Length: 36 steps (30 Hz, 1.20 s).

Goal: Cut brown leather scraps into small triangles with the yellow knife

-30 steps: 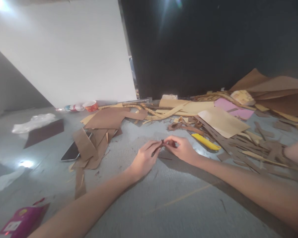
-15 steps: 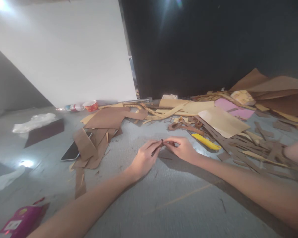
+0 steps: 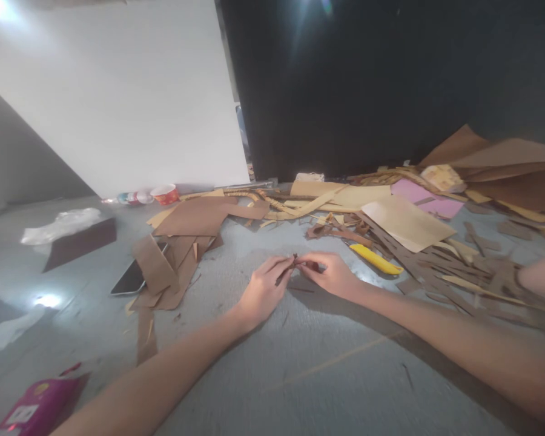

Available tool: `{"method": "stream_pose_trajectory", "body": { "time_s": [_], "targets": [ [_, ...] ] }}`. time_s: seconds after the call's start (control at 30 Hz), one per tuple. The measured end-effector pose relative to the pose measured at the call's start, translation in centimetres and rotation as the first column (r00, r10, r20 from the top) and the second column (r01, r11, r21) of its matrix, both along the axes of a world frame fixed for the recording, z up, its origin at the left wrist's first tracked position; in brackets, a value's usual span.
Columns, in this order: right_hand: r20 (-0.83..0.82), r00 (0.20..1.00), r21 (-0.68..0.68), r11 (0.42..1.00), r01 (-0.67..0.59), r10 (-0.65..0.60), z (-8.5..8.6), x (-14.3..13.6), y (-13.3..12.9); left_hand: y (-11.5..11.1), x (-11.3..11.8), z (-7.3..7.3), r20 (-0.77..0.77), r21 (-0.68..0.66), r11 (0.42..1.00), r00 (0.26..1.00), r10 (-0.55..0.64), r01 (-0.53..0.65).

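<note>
My left hand (image 3: 266, 287) and my right hand (image 3: 327, 274) meet fingertip to fingertip over the grey surface. Both pinch a small dark brown strip (image 3: 295, 260), mostly hidden by the fingers; its material is too small to make out. A thin brown sliver (image 3: 302, 290) lies just below the fingertips. Right of my right hand rests a yellow-handled cutter (image 3: 376, 259). Brown sheet pieces (image 3: 193, 218) are piled to the left, partly over a phone (image 3: 129, 280).
Brown strips and offcuts (image 3: 436, 266) spread across the right, below a tan sheet (image 3: 406, 225) and a pink sheet (image 3: 424, 198). A red and white paper cup (image 3: 165, 194) stands at the back. A magenta pouch-like item (image 3: 39, 402) is at lower left. Another person's arm (image 3: 542, 278) shows at the right edge.
Almost nothing differs. My hands stay together on the strip with a very slight shift of the fingers, and the whole view has drifted slightly.
</note>
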State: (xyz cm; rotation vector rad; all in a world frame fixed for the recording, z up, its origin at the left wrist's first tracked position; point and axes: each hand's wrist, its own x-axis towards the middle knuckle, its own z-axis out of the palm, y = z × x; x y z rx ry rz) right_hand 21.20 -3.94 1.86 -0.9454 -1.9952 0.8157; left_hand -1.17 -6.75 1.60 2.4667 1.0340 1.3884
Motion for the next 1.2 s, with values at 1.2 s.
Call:
{"method": "stream_pose_trajectory", "body": {
  "time_s": [1.2],
  "targets": [
    [0.019,0.998,-0.171,0.983,-0.062,0.066,0.2,0.1,0.6,0.0,-0.1,-0.2,-0.053,-0.055,0.998,0.998,0.021,-0.024]
  ]
}}
